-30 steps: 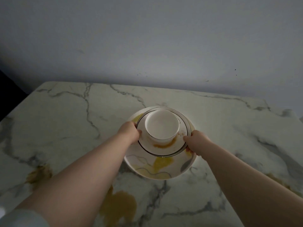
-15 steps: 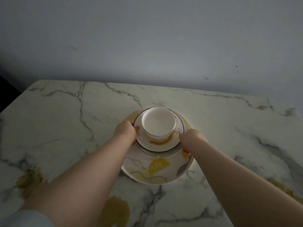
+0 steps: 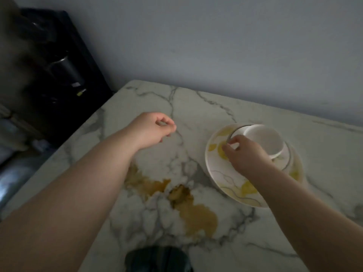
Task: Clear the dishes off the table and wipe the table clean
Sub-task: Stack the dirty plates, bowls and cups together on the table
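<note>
A stack of dishes stands on the right of the marble table (image 3: 196, 103). It is a large plate with yellow patterns (image 3: 224, 173), a smaller dark-rimmed plate (image 3: 235, 130) on it, and a white bowl (image 3: 265, 140) on top. My right hand (image 3: 245, 154) pinches the left rim of the smaller plate, with the thumb and fingers curled over its edge. My left hand (image 3: 155, 130) hovers over bare marble left of the stack, fingers loosely curled and holding nothing. A brown-yellow spill (image 3: 194, 211) lies on the table between my arms. The stack looks blurred.
A dark cabinet (image 3: 78, 61) with a metal pot (image 3: 66, 69) stands past the table's left edge. A grey wall runs behind the table. A dark rounded object (image 3: 159, 260) sits at the near edge. More yellow stain (image 3: 294, 173) shows right of the stack.
My left hand has let go of the stack and moved away to the left. My right hand now grips the smaller plate's left rim. The view has swung left, so the stack sits further right.
</note>
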`<action>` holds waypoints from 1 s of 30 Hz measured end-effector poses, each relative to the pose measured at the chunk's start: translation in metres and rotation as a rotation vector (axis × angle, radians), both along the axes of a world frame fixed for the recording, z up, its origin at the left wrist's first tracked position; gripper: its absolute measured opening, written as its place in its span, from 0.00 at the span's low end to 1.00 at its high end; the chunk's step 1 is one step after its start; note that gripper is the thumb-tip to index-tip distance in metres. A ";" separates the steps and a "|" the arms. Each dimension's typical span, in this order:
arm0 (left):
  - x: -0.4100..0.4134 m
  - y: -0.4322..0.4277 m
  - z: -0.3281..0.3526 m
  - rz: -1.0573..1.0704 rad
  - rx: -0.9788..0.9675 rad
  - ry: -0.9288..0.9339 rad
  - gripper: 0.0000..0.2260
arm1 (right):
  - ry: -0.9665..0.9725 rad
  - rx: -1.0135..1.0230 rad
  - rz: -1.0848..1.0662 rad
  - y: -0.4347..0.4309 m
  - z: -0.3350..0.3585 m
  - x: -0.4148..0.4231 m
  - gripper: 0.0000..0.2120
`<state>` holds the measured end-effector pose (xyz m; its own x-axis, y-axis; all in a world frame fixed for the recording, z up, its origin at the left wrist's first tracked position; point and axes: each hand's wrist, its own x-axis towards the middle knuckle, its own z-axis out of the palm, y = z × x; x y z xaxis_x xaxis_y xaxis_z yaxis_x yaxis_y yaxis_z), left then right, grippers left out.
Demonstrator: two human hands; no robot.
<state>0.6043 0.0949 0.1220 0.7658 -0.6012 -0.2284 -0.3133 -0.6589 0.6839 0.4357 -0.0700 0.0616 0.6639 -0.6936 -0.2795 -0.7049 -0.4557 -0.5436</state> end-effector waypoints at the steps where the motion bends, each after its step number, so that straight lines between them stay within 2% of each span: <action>1: 0.008 0.030 0.007 0.047 -0.011 0.013 0.06 | 0.006 0.041 0.077 0.026 0.000 0.016 0.17; 4: 0.030 0.129 0.006 0.181 0.074 0.047 0.04 | -0.008 0.262 0.218 0.110 -0.015 0.060 0.17; 7: 0.044 0.224 -0.017 0.377 0.185 0.129 0.06 | 0.056 0.494 0.298 0.194 -0.033 0.095 0.19; 10: 0.048 0.292 -0.054 0.554 0.274 0.249 0.11 | 0.104 0.667 0.306 0.256 -0.047 0.117 0.26; 12: 0.047 0.315 -0.077 0.582 0.292 0.340 0.20 | 0.082 0.667 0.312 0.281 -0.058 0.127 0.30; 14: 0.051 0.328 -0.099 0.526 0.292 0.355 0.31 | 0.059 0.646 0.309 0.299 -0.065 0.137 0.31; 16: 0.055 0.328 -0.116 0.429 0.294 0.253 0.34 | 0.029 0.651 0.292 0.311 -0.065 0.144 0.30; 19: 0.061 0.321 -0.133 0.317 0.226 0.094 0.22 | -0.044 0.669 0.297 0.321 -0.065 0.151 0.29; 23: 0.062 0.314 -0.139 0.287 0.205 0.068 0.07 | -0.155 0.814 0.248 0.329 -0.062 0.151 0.25; 26: 0.059 0.298 -0.120 0.193 0.222 0.069 0.07 | -0.184 0.816 0.178 0.313 -0.053 0.146 0.29; 28: 0.057 0.267 -0.099 0.088 0.206 0.053 0.12 | -0.275 0.800 0.083 0.280 -0.040 0.142 0.31; 30: 0.050 0.227 -0.077 -0.004 0.145 0.065 0.15 | -0.401 0.769 -0.023 0.241 -0.021 0.134 0.28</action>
